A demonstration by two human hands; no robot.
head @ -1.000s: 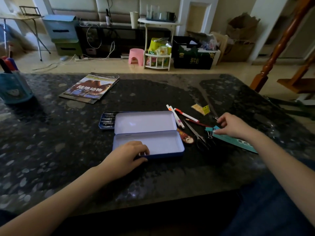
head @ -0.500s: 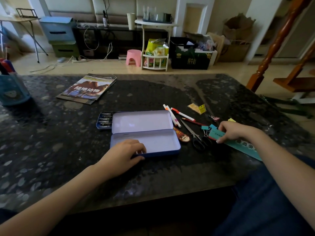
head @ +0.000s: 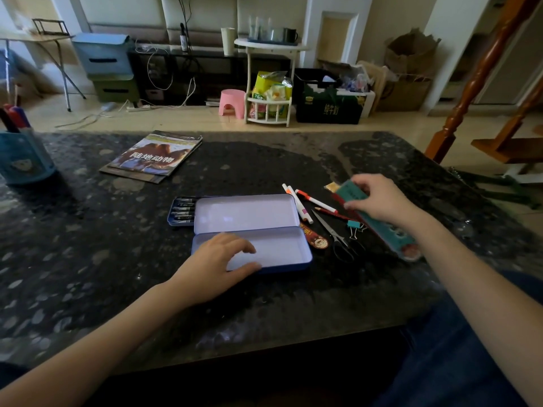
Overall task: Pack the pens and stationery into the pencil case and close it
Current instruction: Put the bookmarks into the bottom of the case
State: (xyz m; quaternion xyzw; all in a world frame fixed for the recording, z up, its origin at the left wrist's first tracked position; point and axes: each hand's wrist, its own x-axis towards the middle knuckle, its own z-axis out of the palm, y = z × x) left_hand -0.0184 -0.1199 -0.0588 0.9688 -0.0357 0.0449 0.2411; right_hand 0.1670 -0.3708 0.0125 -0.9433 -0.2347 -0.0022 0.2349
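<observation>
Right hand (head: 379, 198) has lifted the teal ruler (head: 379, 221) since the earlier frame: far end now raised off the bench (head: 88, 245), near end tilted down toward the bench's right edge. Fingers pinch the ruler's upper part. Left hand (head: 217, 262) unchanged, fingers loosely spread, resting on the near-left corner of the pencil case (head: 252, 230) and holding nothing else. Case sits open mid-bench, lid flat behind the tray, both empty. Small tin of refills (head: 181, 211) touches the lid's left end. Just right of the case: two white pens (head: 302, 205), a red pencil (head: 332, 212), scissors (head: 335, 235), a bookmark (head: 314, 237), a teal binder clip (head: 354, 226). Magazine (head: 152, 157) lies toward the far-left corner.
</observation>
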